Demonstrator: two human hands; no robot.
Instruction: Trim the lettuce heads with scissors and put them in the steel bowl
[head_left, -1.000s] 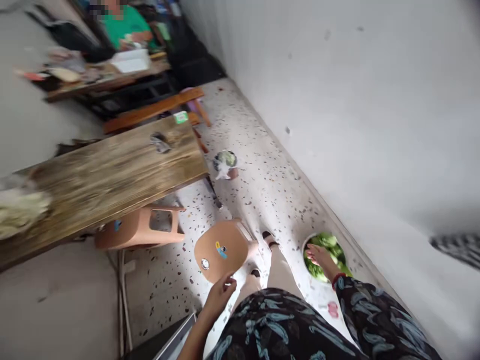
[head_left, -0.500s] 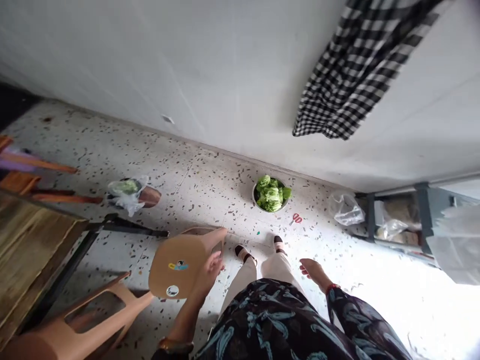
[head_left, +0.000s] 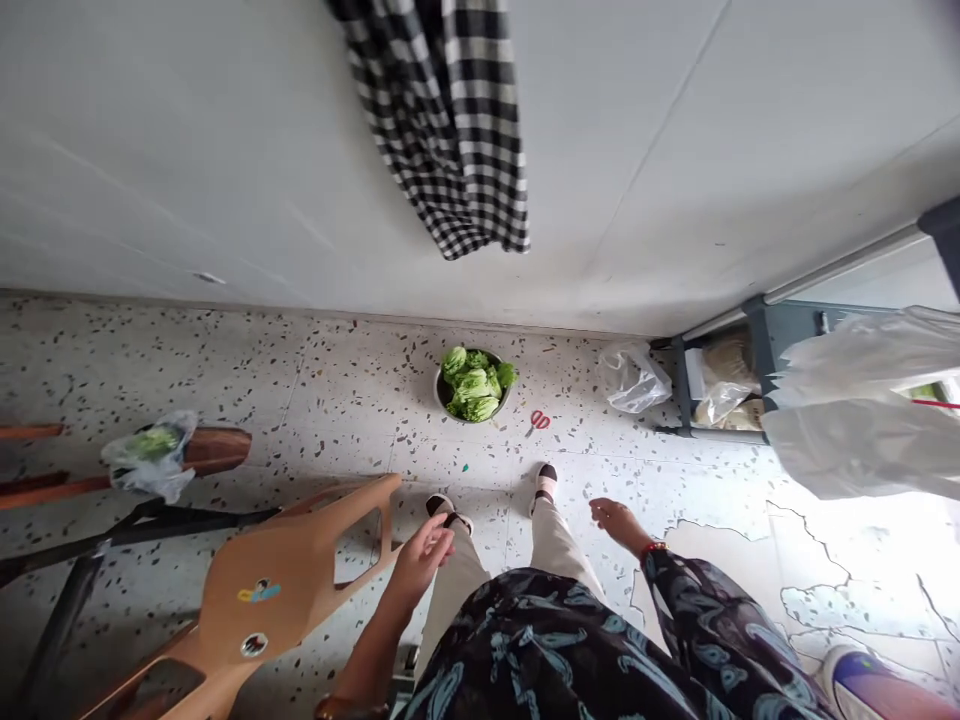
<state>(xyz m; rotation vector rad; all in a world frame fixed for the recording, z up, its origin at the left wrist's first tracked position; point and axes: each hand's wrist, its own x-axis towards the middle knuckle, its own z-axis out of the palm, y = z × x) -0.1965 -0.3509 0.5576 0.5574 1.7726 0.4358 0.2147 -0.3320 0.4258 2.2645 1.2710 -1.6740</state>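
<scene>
My left hand (head_left: 426,556) hangs in the air beside the tan plastic stool (head_left: 274,580), its fingers loosely curled and apart, with nothing in it. On the other side, my right hand (head_left: 618,522) hovers over the floor with slightly bent fingers, also holding nothing. Beyond my feet, a round metal bowl (head_left: 439,402) full of green lettuce (head_left: 477,384) stands on the floor near the wall. Red-handled scissors (head_left: 538,421) lie to the right of the bowl. Neither hand touches the bowl or the scissors.
A checked cloth (head_left: 457,130) hangs on the wall. At right are a clear plastic bag (head_left: 634,378) and a grey shelf (head_left: 780,340) with bags. Far left, a brown container (head_left: 221,451) lies beside bagged greens (head_left: 152,442). Someone's shoe (head_left: 855,680) shows bottom right.
My view has turned rightward, so the bowl, scissors, stool and cloth sit further left. More of the shelf shows, and a shoe appears bottom right. Both hands remain empty.
</scene>
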